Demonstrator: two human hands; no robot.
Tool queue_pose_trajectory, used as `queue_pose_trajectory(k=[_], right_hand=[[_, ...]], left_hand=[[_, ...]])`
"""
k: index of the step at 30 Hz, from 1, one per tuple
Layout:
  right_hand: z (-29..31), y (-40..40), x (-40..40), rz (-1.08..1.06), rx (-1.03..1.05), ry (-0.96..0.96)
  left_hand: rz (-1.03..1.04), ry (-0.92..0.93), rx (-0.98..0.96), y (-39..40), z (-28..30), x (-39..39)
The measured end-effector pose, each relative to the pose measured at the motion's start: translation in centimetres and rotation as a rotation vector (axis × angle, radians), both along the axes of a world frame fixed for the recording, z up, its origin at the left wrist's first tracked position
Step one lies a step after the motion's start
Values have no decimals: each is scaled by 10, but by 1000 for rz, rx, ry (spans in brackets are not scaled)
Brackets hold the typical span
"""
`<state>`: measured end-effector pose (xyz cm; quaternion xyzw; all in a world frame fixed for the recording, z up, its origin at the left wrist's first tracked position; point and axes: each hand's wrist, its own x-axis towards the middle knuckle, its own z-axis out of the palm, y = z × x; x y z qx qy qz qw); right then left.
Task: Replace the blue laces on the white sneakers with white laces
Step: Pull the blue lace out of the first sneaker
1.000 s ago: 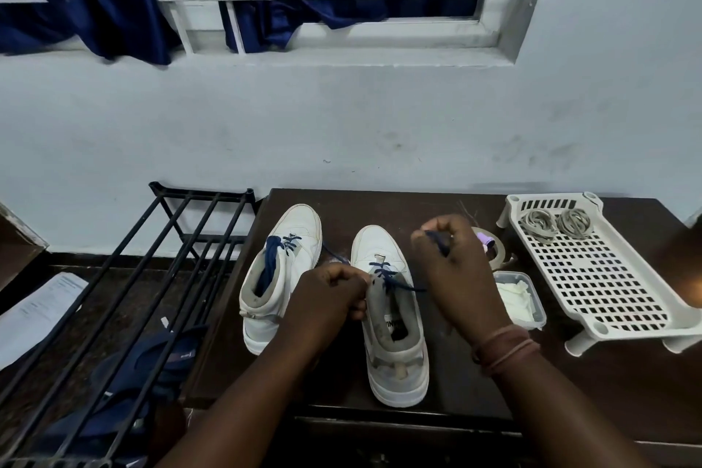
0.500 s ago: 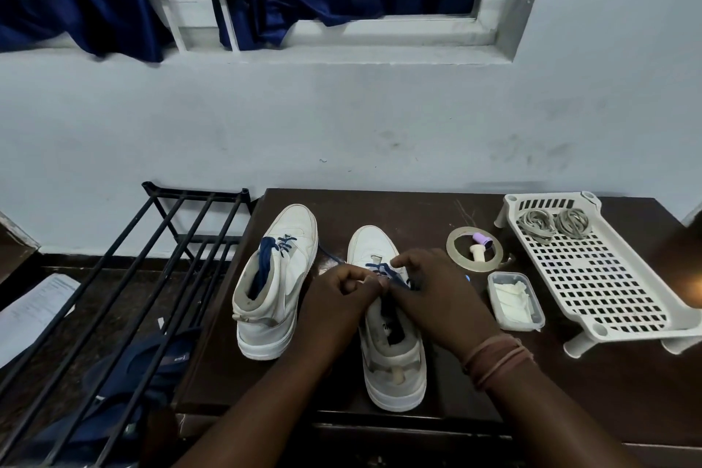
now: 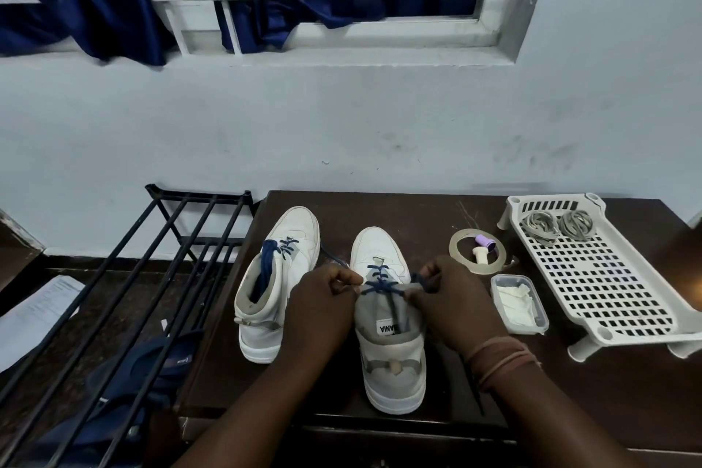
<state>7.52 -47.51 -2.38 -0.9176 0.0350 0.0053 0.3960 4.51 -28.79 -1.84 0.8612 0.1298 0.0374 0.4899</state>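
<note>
Blue lace (image 3: 380, 287), pinched by both hands

I counted two white sneakers (image 3: 279, 285) (image 3: 391, 334) on the table, each threaded with one blue lace (image 3: 376, 283). Two coiled bundles of pale laces (image 3: 539, 225) (image 3: 577, 225) lay in one white perforated tray (image 3: 607, 300). I saw one tape ring (image 3: 459, 258), one small clear container (image 3: 518, 304), and two hands (image 3: 323, 308) (image 3: 452, 300).
</note>
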Motion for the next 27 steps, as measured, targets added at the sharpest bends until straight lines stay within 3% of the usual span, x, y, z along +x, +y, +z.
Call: queue_pose_trajectory(k=[5,11,13,16,17,20,22,24,27], right_hand=[[3,1,-5,11,-125,-161],[9,8,-13,86,-87,-114],[10,7,-12,77,-81,-85],[11,8,-11,55,-53,-54],[11,9,-11,54,-46,-54],[9,9,-12,79,-39,-59],[8,9,-12,117,-15,-66],[8,9,-11,148,-17,-61],[7,10,-12,134,-21,-43]], left_hand=[[-212,-355,433,-14,-4,3],[-170,-437,591,-23,-10,2],[-59,-389,418,-20,-9,0],[153,-238,-32,-13,-4,3],[147,-227,-72,-12,-1,3],[-83,-395,121,-13,2,4],[-224,-450,395,-16,0,3],[-259,-445,589,-16,-4,3],[-232,-371,689,-12,-9,4]])
